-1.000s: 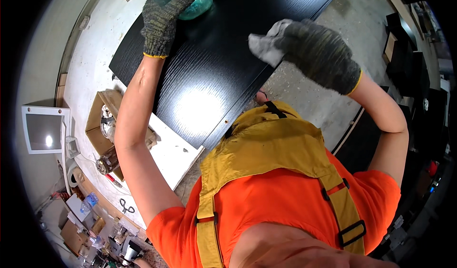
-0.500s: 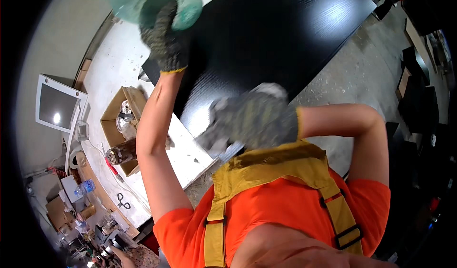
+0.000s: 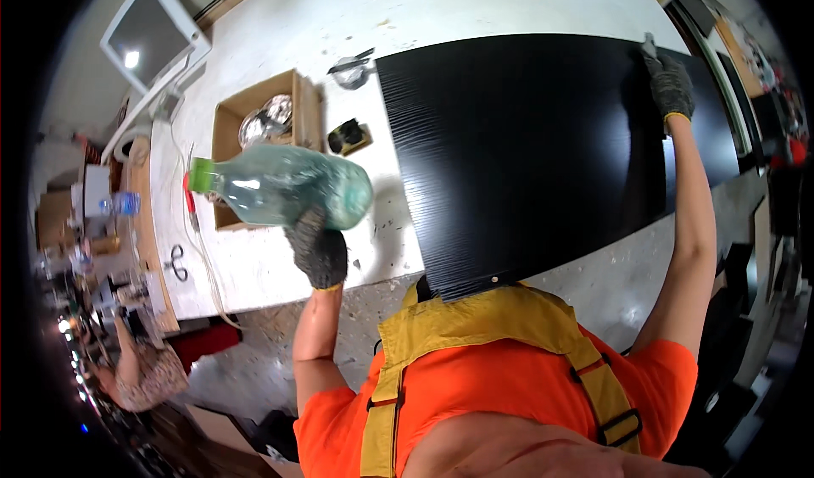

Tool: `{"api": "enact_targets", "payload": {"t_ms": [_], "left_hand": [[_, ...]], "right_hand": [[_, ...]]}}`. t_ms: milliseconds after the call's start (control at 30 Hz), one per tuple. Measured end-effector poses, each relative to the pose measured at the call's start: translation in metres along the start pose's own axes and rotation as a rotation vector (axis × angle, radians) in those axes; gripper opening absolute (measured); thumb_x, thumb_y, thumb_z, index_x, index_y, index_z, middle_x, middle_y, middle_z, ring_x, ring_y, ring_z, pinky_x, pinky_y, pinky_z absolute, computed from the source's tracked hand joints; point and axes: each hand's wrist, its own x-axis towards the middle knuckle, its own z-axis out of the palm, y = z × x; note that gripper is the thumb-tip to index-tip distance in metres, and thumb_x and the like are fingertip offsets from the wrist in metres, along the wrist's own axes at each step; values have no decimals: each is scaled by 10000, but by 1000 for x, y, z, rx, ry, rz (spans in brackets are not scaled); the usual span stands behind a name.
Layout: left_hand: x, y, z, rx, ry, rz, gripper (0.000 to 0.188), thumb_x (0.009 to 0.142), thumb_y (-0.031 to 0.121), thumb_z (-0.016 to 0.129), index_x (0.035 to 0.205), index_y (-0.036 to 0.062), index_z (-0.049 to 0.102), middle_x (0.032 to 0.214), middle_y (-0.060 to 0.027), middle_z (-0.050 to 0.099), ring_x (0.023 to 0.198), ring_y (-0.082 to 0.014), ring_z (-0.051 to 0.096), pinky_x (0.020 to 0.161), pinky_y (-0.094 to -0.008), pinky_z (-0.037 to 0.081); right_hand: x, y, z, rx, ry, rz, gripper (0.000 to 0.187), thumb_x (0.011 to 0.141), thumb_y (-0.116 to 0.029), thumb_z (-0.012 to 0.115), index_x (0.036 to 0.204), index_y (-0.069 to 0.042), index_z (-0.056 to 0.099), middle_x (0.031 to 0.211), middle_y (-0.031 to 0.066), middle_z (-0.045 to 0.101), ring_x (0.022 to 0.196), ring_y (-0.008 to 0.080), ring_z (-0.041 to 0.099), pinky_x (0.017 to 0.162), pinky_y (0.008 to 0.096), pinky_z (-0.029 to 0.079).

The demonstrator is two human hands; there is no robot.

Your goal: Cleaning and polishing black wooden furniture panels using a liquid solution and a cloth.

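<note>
My gloved left hand (image 3: pixel 317 249) grips a large translucent green plastic bottle (image 3: pixel 280 185) near its base. The bottle lies sideways in the air over the white table (image 3: pixel 339 279), its green cap toward the left. At the far right end of a black wood-grain panel (image 3: pixel 526 156), my gloved right hand (image 3: pixel 671 88) rests with the arm stretched out. A light grey tip of what looks like the rag (image 3: pixel 649 44) shows beyond its fingers; the rest is hidden under the glove. The panel lies flat, its near edge overhanging the table toward my apron.
Behind the bottle stands a cardboard box (image 3: pixel 309 109) with metallic items inside. Near it are a small black-and-yellow object (image 3: pixel 348 137) and a clear crumpled piece (image 3: pixel 350 72). Scissors (image 3: pixel 176 262) and a cable lie at the left. Another person (image 3: pixel 148 376) is at the lower left.
My left hand has brought the bottle down and closer, over the box. My right hand has swung from near my chest to the panel's far right end. The view has turned.
</note>
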Motion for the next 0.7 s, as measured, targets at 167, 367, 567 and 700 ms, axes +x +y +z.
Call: {"api": "enact_targets", "payload": {"t_ms": [167, 367, 567, 700], "left_hand": [[-46, -11, -27, -23, -13, -202, 629, 800, 77, 740, 1380, 10, 506, 1274, -98, 598, 1184, -247, 554, 1097, -382, 394], [-49, -8, -42, 230, -163, -58, 538, 841, 142, 598, 1347, -29, 528, 1297, -114, 597, 1201, -235, 542, 1089, -350, 374], [-19, -18, -88, 84, -115, -46, 582, 882, 127, 592, 1438, 2, 475, 1406, -128, 532, 1287, -277, 497, 1131, -431, 352], [21, -11, -121, 311, -126, 254, 459, 886, 122, 596, 1327, -5, 571, 1434, -146, 511, 1304, -314, 476, 1138, -469, 345]], "right_hand": [[-21, -211, -14, -16, 496, -923, 468, 922, -54, 560, 1360, -219, 564, 1054, 99, 621, 952, 267, 601, 824, 380, 542], [-70, -408, -50, 415, -40, -1131, 327, 1007, -356, 535, 1142, -98, 685, 995, 115, 677, 912, 235, 632, 896, 373, 508], [-84, -372, -74, 605, -135, -993, 375, 962, -400, 547, 1098, -93, 713, 1063, 160, 686, 1014, 312, 661, 913, 428, 529], [-45, -296, -74, 529, -199, -602, 714, 961, -632, 385, 1023, -16, 741, 1117, 262, 677, 1048, 378, 664, 986, 443, 484]]}}
